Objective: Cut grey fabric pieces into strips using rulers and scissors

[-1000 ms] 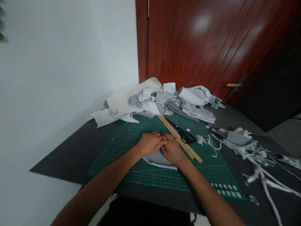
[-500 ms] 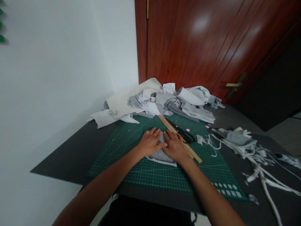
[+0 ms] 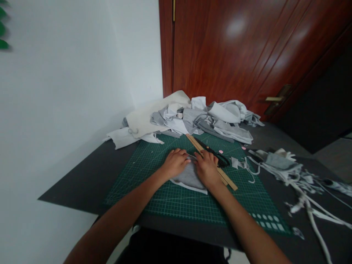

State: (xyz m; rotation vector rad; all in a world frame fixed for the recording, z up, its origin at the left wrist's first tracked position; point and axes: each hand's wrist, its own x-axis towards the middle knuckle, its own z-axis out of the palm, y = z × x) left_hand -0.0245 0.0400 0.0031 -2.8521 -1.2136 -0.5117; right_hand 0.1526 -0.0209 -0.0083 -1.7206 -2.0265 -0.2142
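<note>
A small grey piece of fabric with a pale border lies on the green cutting mat. My left hand is closed at the far left corner of this piece, its thumb along the top edge. At the far right corner my right hand has its fingers curled over the same edge. Both hands cover part of the fabric, and the fingertips are partly hidden. Just beyond my right hand are wooden rulers and black-handled scissors.
Grey and white fabric pieces are heaped at the back against the wall and door. On the right lie fabric strips and cords. Small scraps sit by the scissors. The dark table shows at left.
My hands were flat on the fabric with thumbs together. They have moved apart slightly, and the fingers have curled in at the far edge, leaving more of the fabric showing.
</note>
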